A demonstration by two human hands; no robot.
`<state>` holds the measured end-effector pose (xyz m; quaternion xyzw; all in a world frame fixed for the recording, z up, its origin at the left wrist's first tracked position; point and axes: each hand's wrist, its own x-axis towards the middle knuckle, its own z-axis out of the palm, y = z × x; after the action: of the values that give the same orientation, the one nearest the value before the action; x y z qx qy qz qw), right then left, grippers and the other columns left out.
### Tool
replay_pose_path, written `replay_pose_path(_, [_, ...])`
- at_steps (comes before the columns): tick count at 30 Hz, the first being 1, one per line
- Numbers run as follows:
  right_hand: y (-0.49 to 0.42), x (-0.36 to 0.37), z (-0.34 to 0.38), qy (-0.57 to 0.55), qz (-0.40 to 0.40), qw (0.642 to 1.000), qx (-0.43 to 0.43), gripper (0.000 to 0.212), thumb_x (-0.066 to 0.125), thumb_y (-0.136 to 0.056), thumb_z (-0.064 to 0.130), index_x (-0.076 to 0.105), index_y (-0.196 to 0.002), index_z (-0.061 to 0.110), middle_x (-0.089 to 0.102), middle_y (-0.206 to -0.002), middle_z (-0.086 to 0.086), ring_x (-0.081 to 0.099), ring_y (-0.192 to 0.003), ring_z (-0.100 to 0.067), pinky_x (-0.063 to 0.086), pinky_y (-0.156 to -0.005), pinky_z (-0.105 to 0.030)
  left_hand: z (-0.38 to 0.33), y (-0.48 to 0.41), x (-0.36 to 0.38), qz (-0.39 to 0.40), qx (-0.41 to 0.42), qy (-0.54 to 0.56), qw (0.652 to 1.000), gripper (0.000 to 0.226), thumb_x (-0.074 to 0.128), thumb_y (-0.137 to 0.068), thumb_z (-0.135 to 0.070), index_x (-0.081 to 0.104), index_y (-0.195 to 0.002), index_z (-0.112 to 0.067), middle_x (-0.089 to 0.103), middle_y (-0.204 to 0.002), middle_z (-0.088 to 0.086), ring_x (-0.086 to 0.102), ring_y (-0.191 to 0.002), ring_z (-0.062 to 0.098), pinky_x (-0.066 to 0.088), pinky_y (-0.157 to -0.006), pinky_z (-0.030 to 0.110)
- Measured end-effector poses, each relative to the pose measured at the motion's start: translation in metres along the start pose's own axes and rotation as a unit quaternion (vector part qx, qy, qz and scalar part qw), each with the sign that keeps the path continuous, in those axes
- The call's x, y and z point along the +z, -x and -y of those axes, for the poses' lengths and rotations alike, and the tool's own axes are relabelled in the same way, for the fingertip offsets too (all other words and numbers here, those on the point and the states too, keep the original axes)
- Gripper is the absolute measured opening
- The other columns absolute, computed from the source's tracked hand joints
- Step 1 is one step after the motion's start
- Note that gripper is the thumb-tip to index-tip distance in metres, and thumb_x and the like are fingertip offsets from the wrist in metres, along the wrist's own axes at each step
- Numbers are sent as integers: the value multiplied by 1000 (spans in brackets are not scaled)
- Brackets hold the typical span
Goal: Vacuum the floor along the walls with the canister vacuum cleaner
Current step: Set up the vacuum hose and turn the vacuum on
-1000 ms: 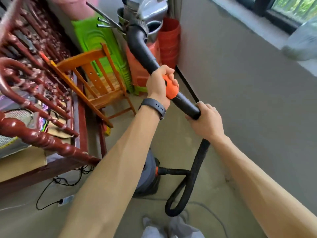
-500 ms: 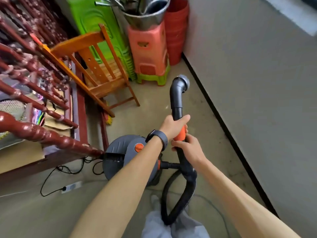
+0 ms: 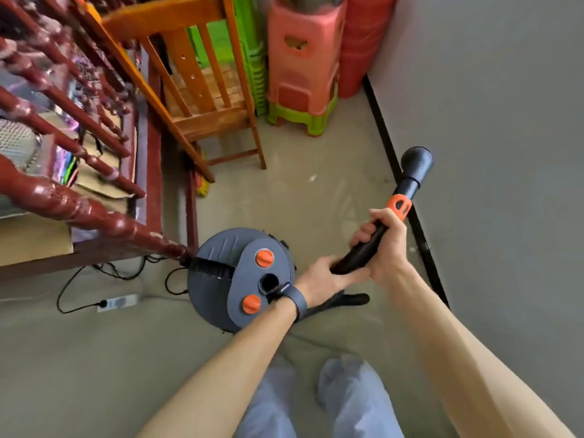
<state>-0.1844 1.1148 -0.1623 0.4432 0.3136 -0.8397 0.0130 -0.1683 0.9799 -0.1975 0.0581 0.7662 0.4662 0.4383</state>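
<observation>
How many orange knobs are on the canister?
2, both on the canister lid: one knob beyond the black port, the other nearer, by the left wrist, which may hide more.

Canister vacuum cleaner [image 3: 221, 279]: one
Orange knobs [image 3: 264, 258] on its lid: two
Hose handle [image 3: 379, 235]: one
Orange collar [image 3: 398, 207] on it: one
Hands: two, left hand [image 3: 328, 279] and right hand [image 3: 384, 245]
Wristband [image 3: 295, 300]: one
Wooden chair [image 3: 202, 99]: one
Pink plastic stool [image 3: 303, 67]: one
Power strip [image 3: 118, 302]: one
Covered feet [image 3: 354, 396]: two
</observation>
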Motion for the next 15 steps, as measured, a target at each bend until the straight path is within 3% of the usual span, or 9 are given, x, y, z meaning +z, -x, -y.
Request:
replay_pose_path(3, [-22, -16, 5, -21, 3, 999, 38, 29, 59, -91, 17, 44, -67, 20, 42, -57, 5, 42, -46, -13, 40, -53, -25, 5, -15, 3, -41, 0, -156, 987, 27, 70, -76, -44, 50, -69, -28, 59, -71, -5, 59, -69, 22, 40, -56, 28])
replay_pose_path(6, [-59, -33, 20, -49, -34, 996, 68, 33, 67, -92, 26, 44, -68, 21, 49, -58, 7, 50, -47, -12, 44, -55, -24, 13, -20, 6, -35, -18, -192, 981, 15, 64, -77, -35, 52, -71, -27, 57, -70, -5, 60, -69, 25, 40, -53, 25])
replay_pose_path(12, [-120, -50, 19, 74, -59, 983, 159, 35, 70, -96, 25, 47, -70, 18, 49, -53, 6, 48, -40, -10, 42, -54, -25, 37, -25, 19, -72, -106, -246, 961, 12, 60, -78, -33, 50, -77, -27, 56, -74, -1, 60, -73, 28, 51, -62, 34])
replay_pose_path(15, [-134, -54, 14, 169, -86, 972, 140, 33, 68, -96, 19, 47, -72, 15, 48, -46, 3, 46, -35, -13, 42, -47, -23, 45, -30, 41, -76, -150, -220, 961, 17, 66, -76, -34, 52, -83, -27, 60, -82, 1, 63, -83, 30, 49, -65, 32])
